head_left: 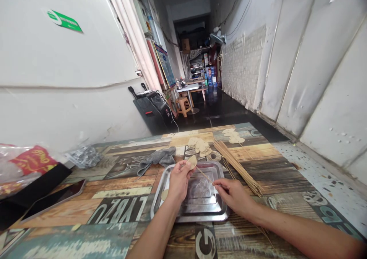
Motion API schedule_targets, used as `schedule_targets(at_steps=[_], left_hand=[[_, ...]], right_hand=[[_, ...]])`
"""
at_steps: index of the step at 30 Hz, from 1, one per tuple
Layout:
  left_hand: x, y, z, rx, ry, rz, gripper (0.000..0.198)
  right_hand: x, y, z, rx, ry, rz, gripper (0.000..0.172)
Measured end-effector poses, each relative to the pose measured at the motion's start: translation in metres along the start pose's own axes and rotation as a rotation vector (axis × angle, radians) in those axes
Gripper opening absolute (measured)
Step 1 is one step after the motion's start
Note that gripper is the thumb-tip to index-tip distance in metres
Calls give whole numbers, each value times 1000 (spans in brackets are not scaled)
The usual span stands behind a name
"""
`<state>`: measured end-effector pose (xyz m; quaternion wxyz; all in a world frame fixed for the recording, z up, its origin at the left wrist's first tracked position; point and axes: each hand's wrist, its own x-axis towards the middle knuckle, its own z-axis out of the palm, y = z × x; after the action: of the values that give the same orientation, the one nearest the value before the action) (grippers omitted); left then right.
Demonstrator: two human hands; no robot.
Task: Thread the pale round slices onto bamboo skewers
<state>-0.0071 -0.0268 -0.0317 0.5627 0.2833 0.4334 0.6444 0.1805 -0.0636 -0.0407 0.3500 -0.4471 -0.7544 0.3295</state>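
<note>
My left hand (180, 180) pinches a thin, pale beige slice (192, 161) above a shallow metal tray (197, 217). Between thumb and fingers, my right hand (233, 196) grips a thin wooden skewer (205, 175), which points up and left to the slice. Whether the tip has gone through the slice is hard to tell. Part of another beige piece (164, 195) shows in the tray's left side, half behind my left wrist. Beyond the tray lies a heap of similar slices (200, 146). To its right, a bundle of skewers (237, 168) slants across the table.
More slices on a skewer (233, 136) lie at the table's far right. Left of the tray are a grey cloth (157, 159), a dark-screened phone (54, 199) and a plastic bag with a red packet (34, 159). A black speaker-like box (153, 110) stands beyond the table.
</note>
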Motion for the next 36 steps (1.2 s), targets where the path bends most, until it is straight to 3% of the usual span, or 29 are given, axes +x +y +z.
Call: schedule_targets(at_steps=[6,16,23,30,36], left_hand=[[-2,3,0,-28,-22,-26,38],[-6,-3,7,188,-36,124,34],[-5,-2,7,122,1,149,36],[-1,4,2,25,25,25,36],[1,9,-1,-63,32,-106,16]], right_hand=[[0,1,1,-3,9,3,25],[1,2,4,-26,32,1,25],[0,2,3,-58,22,0,25],[0,3,2,-100,-3,-15,26],[0,3,1,-114,-16,-31,26]])
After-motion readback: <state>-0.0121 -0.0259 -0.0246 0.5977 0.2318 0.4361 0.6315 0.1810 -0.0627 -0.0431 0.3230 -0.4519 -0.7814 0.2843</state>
